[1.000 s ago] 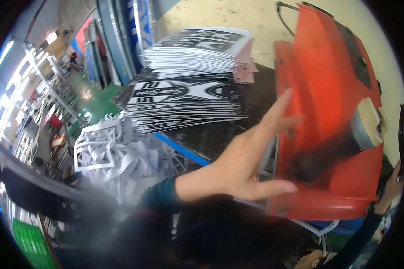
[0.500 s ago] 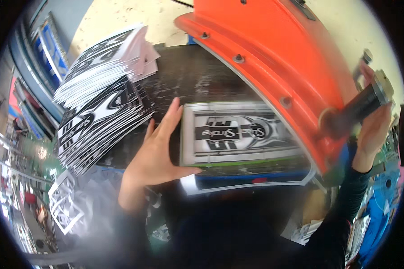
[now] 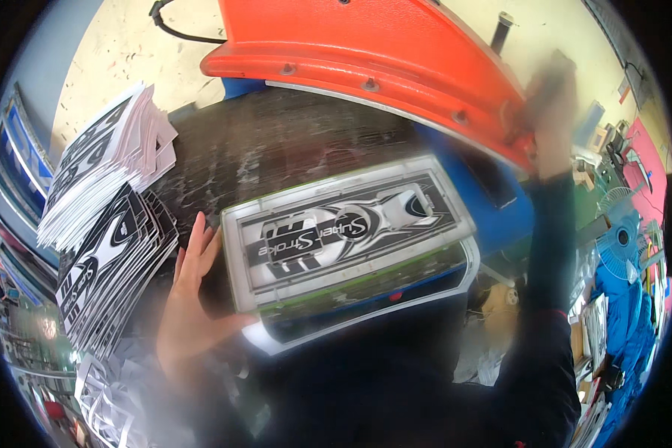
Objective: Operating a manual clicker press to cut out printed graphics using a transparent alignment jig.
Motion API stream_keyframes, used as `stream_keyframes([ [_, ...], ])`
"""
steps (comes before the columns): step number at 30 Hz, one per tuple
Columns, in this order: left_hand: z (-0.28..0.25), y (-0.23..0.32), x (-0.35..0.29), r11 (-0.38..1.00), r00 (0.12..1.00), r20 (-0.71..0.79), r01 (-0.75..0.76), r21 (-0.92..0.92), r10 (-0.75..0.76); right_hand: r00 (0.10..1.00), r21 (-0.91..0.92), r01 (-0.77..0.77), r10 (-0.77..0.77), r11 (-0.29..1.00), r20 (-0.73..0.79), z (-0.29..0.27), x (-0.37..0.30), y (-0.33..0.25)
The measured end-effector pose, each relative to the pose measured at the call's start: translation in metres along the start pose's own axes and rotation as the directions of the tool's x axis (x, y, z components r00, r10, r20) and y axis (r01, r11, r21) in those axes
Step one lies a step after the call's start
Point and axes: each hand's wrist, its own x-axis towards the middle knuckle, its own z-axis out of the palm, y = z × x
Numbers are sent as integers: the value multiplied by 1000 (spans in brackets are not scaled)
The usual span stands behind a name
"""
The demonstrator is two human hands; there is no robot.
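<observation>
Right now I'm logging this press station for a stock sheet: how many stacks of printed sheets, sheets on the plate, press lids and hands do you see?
Stacks of black-and-white printed sheets: 2 (upper stack, lower stack)
Printed sheet on the plate: 1
Orange press lid: 1
Hands: 2 (left hand, right hand, blurred)
Total: 6

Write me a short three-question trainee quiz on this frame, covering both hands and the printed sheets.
1. True or false: the left hand lies flat beside the printed sheet on the press bed.
2. What is the right hand reaching for? A) the orange press lid B) the blue fan
3. Where are the sheet stacks?

Key
1. True; its thumb touches the sheet's corner.
2. A, gripping near the lid's edge, though blurred.
3. Left of the bed, two piles of black-and-white sheets.
</observation>
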Motion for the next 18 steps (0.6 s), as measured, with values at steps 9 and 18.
stream_keyframes([
  [9,4,2,0,999,999,-24,34,10,-34,942,32,-171,173,985,-287,-3,33,27],
  [18,-3,17,0,971,995,62,59,230,-75,943,-764,164,-326,624,-64,-6,-25,33],
])
